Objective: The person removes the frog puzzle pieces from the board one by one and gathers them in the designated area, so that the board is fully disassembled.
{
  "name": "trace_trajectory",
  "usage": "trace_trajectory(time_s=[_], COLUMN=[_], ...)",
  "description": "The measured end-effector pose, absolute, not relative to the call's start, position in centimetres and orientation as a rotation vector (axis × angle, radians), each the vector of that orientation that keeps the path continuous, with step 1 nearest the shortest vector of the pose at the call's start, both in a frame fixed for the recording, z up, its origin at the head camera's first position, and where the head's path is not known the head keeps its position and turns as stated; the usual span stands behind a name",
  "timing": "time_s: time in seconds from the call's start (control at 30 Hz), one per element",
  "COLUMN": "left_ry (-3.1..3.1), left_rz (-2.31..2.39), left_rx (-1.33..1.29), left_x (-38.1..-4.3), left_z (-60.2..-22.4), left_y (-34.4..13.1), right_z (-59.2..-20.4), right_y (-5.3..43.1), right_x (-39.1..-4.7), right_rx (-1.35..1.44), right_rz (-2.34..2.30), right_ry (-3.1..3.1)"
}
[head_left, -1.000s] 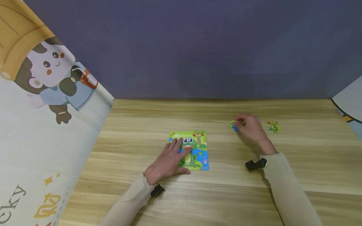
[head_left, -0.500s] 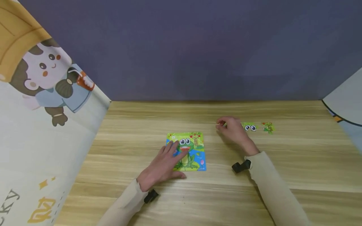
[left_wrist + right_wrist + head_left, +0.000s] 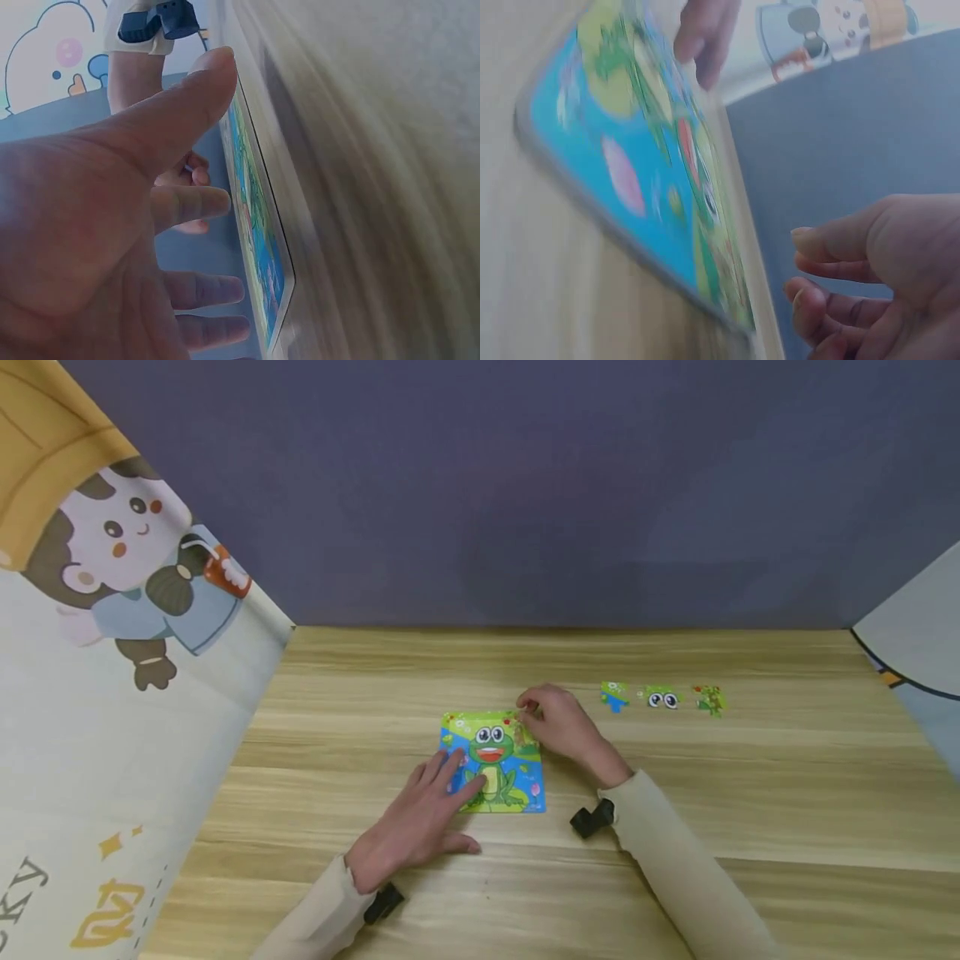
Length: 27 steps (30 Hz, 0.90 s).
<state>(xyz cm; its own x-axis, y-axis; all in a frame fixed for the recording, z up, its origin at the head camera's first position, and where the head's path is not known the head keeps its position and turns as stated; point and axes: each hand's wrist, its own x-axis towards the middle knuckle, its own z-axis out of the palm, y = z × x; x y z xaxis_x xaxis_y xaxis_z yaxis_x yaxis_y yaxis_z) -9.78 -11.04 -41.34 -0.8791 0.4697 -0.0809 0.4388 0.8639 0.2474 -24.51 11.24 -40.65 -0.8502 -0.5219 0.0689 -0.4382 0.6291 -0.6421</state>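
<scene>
A square frog jigsaw puzzle lies flat on the table, showing a green frog on blue and green. My left hand is spread over its lower left part with straight fingers; in the left wrist view nothing is between them. At the puzzle's top right corner is my right hand, its fingers bent. The right wrist view shows a gap between that hand's thumb and fingers, with nothing visible in it. Further right lie three loose pieces in a row: a blue-green piece, an eyes piece and a tree piece.
The wood-grain table ends at a dark blue panel at the back. A white wall with a cartoon figure rises on the left, and another pale panel on the right.
My right hand has left the blue-green piece on the table and moved left to the puzzle's top right corner. My left hand has slid slightly down and left, uncovering the frog's mouth.
</scene>
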Motion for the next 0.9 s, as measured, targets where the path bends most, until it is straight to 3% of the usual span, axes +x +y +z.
trace_trajectory(time_s=[0.43, 0.9], left_ry=[2.856, 2.857], left_rz=[0.276, 0.222], left_rx=[0.717, 0.723], left_x=[-9.2, -9.1], left_z=[-42.1, -42.1], left_y=[-11.6, -11.6], right_z=[-41.5, -43.1], right_y=[5.4, 4.2], right_x=[-21.5, -20.7], right_rx=[-0.822, -0.872], right_rz=[-0.901, -0.728], right_ry=[2.7, 2.69])
